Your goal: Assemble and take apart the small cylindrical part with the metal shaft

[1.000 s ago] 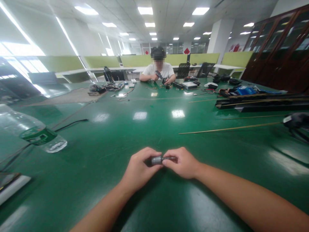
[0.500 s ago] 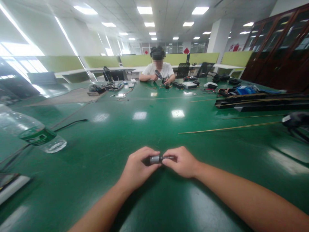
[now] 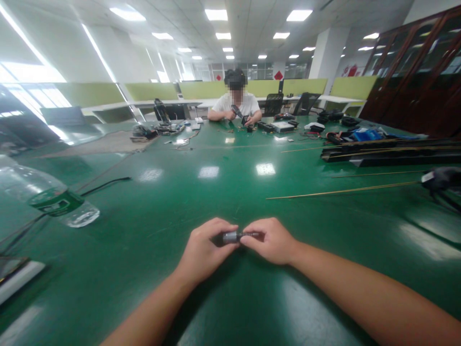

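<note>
One grey cylinder (image 3: 230, 237), right of the bottle (image 3: 55, 200), is pinched in the left hand (image 3: 204, 247) and seems already joined to the thin dark shaft (image 3: 254, 234) that the right hand (image 3: 272, 241) pinches, neither yet released.

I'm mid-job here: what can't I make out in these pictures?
In the head view:
Grey cylinder: left end hidden in the left hand.
Dark shaft: partly covered by the right hand.
Bottle: cut off by the left edge.
Black item: cut off by the right edge.
</note>
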### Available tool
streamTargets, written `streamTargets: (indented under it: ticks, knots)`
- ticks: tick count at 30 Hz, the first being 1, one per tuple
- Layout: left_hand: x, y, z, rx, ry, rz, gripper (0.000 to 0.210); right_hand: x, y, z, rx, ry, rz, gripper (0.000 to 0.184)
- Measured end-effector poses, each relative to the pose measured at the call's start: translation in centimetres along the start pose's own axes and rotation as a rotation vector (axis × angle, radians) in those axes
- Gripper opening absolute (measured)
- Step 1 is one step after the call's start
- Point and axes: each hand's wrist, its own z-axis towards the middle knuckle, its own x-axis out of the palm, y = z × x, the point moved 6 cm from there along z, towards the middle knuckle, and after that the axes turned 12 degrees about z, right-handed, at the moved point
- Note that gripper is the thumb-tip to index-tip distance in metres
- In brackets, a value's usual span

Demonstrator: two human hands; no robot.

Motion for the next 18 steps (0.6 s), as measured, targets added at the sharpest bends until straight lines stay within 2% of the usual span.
streamTargets:
  ticks: [7,18]
  knots:
    - [-0.14,0.12,0.05,0.003,-0.008,0.019,0.02,-0.21,0.11,0.03,-0.066,-0.02,-0.082,0.012]
    - [-0.49,0.11,0.09,0.011,-0.027,0.042,0.019,-0.42,0.23,0.01,-0.069,-0.043,-0.075,0.011]
